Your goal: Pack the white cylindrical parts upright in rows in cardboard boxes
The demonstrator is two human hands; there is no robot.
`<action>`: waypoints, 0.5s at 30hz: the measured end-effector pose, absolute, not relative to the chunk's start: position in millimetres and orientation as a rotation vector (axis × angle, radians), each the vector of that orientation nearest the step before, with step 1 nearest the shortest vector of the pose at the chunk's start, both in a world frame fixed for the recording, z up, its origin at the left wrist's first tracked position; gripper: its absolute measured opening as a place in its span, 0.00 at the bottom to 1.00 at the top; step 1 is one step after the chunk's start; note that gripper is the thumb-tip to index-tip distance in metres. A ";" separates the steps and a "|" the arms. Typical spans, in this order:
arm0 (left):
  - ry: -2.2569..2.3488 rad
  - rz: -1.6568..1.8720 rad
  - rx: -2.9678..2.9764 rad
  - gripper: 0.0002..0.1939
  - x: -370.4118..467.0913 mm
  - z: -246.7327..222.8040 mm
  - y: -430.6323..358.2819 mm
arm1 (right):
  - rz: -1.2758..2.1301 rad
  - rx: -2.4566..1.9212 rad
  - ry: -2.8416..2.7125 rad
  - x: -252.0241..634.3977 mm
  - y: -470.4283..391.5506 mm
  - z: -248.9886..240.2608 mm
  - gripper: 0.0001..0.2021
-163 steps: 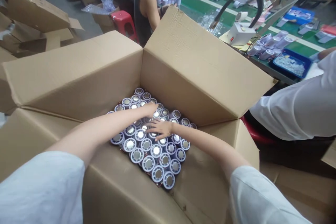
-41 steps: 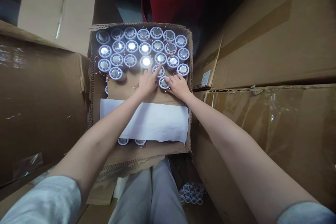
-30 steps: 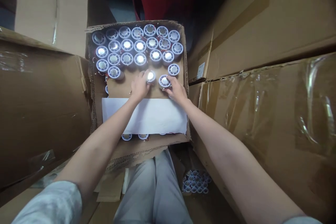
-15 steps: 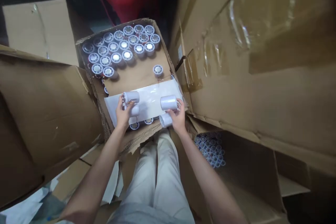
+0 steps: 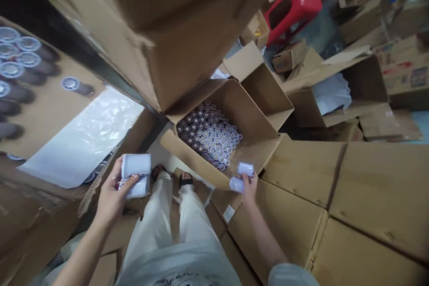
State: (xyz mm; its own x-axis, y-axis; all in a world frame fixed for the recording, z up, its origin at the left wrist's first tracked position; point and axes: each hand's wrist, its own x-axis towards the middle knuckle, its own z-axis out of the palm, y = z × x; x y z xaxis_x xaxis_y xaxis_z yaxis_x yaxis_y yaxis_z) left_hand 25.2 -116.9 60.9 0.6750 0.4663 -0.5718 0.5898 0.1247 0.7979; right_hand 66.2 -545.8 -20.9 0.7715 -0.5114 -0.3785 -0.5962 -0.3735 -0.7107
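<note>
My left hand [image 5: 112,194] is closed round two white cylinders [image 5: 136,172], held side by side, with thin reddish wires at their ends by the fingers. My right hand [image 5: 250,192] grips two more white cylinders [image 5: 245,169], one above the other, over the near edge of an open cardboard box [image 5: 256,143]. Inside that box, rows of upright white cylinders [image 5: 211,136] fill the left part. At the left stands another carton with a cardboard sheet [image 5: 50,111], a white sheet [image 5: 87,134] and several standing cylinders [image 5: 28,44].
A big carton [image 5: 187,31] rises between the two boxes. Closed cartons [image 5: 375,192] lie side by side at the right. Behind are a red plastic stool [image 5: 295,6] and an open box [image 5: 355,85] with white paper in it. My feet [image 5: 185,178] are on the floor below.
The view has swung right, away from the carton of cylinders. My right hand has moved over to the other open box. Both hands still hold their pairs of cylinders.
</note>
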 end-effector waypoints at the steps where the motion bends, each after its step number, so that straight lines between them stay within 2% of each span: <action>1: 0.868 -0.141 1.535 0.36 34.4 55.3 -132.5 | 0.082 -2.056 0.842 66.3 -569.7 -29.7 0.30; 5: 0.527 -0.233 1.779 0.35 97.8 27.5 -190.1 | 0.035 -2.168 0.698 89.5 -633.2 -76.8 0.31; 8: 0.013 -0.329 1.985 0.35 167.8 -10.6 -231.2 | 0.208 -2.291 0.368 123.9 -648.8 -122.5 0.29; 12: -0.574 -0.609 2.123 0.33 251.1 -97.9 -280.4 | 0.546 -2.380 -0.146 168.7 -636.0 -199.5 0.26; 15: -0.918 -0.858 2.255 0.32 283.7 -179.2 -303.4 | 0.652 -2.420 -0.401 188.8 -612.0 -267.7 0.27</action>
